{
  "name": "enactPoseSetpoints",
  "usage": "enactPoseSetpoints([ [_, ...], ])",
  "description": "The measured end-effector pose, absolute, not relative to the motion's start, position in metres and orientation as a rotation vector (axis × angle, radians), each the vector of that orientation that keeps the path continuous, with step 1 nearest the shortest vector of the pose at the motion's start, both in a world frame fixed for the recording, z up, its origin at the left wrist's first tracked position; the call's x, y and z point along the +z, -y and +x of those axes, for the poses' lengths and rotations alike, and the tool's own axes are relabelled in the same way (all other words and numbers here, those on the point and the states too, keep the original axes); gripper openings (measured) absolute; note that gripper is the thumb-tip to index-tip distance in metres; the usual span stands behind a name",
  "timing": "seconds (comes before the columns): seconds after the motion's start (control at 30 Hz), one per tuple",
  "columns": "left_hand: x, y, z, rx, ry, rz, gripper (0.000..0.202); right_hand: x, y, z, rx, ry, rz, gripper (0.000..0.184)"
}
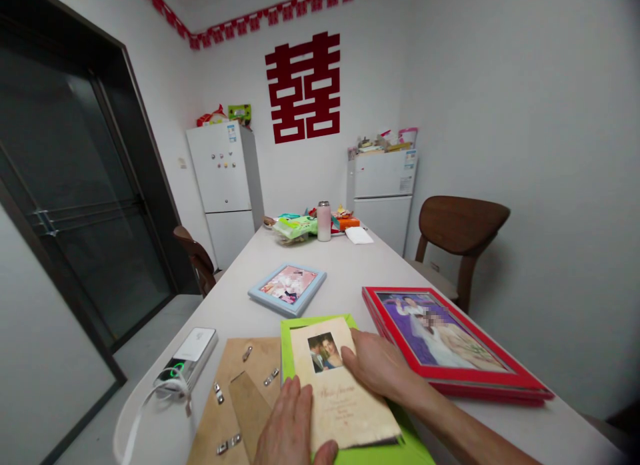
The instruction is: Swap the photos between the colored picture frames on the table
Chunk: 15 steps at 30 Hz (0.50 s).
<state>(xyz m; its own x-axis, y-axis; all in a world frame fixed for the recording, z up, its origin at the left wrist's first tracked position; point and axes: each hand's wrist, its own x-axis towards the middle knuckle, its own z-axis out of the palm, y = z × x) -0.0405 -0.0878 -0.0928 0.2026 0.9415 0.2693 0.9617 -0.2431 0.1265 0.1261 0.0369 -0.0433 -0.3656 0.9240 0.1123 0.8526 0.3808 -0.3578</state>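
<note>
A cream photo card [334,385] with a small portrait lies on a lime-green picture frame [290,335] at the near edge of the white table [340,268]. My left hand [290,422] lies flat on the card's left side, fingers spread, thumb curled over its near edge. My right hand [377,365] rests flat on the card's right edge, fingers stretched toward the portrait. To the left of the green frame lies a brown frame backing board [233,398] with metal clips and a stand flap.
A light-blue framed photo [287,288] lies mid-table and red framed photos [450,342] are stacked at right. A white power bank [187,358] with cable sits near left. Snacks and a pink bottle [324,220] stand at the far end. Wooden chairs [460,235] flank the table; two fridges stand behind.
</note>
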Motion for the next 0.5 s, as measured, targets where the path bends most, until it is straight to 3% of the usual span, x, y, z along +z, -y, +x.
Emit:
enactPoseSetpoints([
  [0.27, -0.090, 0.089, -0.038, -0.598, 1.903, -2.369, 0.054, -0.049, -0.031, 0.121, 0.023, 2.428, -1.652, 0.041],
  [0.5, -0.078, 0.133, -0.102, -0.743, 1.845, -2.214, 0.064, -0.033, -0.008, 0.112, 0.237, 2.437, -1.386, 0.036],
])
